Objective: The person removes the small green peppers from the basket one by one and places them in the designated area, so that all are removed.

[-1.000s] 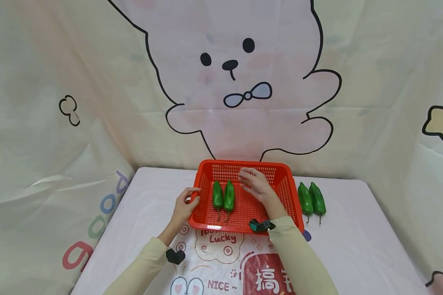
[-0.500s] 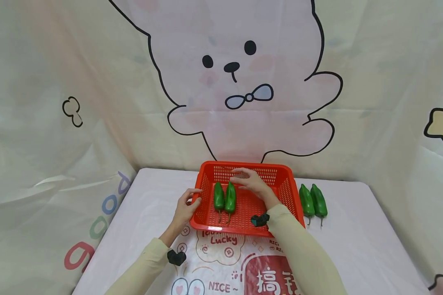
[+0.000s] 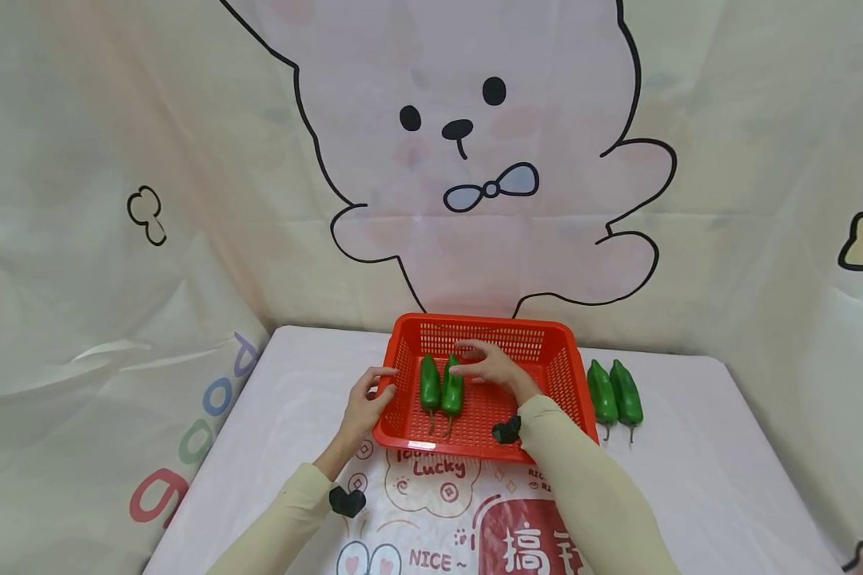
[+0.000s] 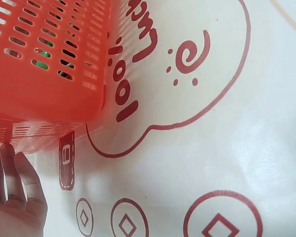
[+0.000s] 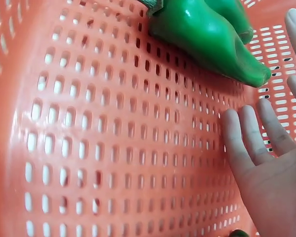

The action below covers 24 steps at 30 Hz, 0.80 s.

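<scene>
Two green peppers (image 3: 430, 385) lie side by side in a red plastic basket (image 3: 446, 446), stems toward the front. My right hand (image 3: 496, 369) is over the basket, thumb and fingers spread, its fingertips at the far end of the right-hand pepper (image 3: 452, 395). In the right wrist view its fingers (image 5: 234, 131) are fairly straight, holding nothing, beside that pepper's tip (image 5: 259, 74). My left hand (image 3: 363, 402) rests its fingertips at the basket's left rim. The left wrist view shows those fingers (image 4: 12, 173) extended against the outer wall; the thumb is hidden there.
Two more green peppers (image 3: 614, 395) lie on the table just right of the basket. The white printed cloth (image 3: 431, 531) covers the table. A cartoon curtain (image 3: 475, 239) stands close behind the basket, with more sheeting on both sides.
My right hand has moved left and lower inside the basket, from its middle to the far end of the right-hand pepper. The left hand stays at the rim.
</scene>
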Available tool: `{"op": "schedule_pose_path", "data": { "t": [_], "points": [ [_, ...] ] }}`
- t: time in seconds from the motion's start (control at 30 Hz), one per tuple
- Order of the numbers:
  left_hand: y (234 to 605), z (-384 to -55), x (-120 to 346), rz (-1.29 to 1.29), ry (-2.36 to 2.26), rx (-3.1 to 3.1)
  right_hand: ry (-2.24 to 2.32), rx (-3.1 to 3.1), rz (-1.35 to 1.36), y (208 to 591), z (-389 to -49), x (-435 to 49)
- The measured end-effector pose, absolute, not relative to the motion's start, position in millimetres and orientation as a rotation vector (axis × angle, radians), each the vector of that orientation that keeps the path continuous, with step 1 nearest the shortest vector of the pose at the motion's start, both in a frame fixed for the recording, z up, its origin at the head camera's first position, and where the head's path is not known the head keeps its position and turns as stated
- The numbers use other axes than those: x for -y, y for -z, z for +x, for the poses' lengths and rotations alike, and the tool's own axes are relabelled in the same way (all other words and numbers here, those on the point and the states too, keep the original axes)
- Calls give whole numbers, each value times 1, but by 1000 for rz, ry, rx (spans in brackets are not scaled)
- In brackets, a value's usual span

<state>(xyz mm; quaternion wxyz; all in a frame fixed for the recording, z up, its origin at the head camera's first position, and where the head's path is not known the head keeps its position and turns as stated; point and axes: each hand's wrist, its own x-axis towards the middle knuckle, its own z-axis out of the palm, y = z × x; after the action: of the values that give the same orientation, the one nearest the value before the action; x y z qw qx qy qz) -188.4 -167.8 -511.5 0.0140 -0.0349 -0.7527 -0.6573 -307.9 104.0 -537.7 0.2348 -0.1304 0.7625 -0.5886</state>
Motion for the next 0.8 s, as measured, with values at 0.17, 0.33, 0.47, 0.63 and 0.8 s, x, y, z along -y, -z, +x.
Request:
{"op": "schedule_pose_path", "data": {
  "t": [0.17,0.33,0.47,0.63,0.8],
  "points": [
    [526,-196,170,-79,2059,2342,1646,-2074,-369,542,-305,-102],
    [544,-204,172,-65,2032,2336,1652,-2090,-347,548,-305,-100],
    [547,-205,172,-54,2023,2331,1622,-2130,-331,550,-307,-97],
    [547,-204,172,-60,2001,2331,1553,-2185,-355,549,-308,-92],
    [547,-204,171,-78,1996,2330,1494,-2237,-367,546,-306,-88]
  ]
}}
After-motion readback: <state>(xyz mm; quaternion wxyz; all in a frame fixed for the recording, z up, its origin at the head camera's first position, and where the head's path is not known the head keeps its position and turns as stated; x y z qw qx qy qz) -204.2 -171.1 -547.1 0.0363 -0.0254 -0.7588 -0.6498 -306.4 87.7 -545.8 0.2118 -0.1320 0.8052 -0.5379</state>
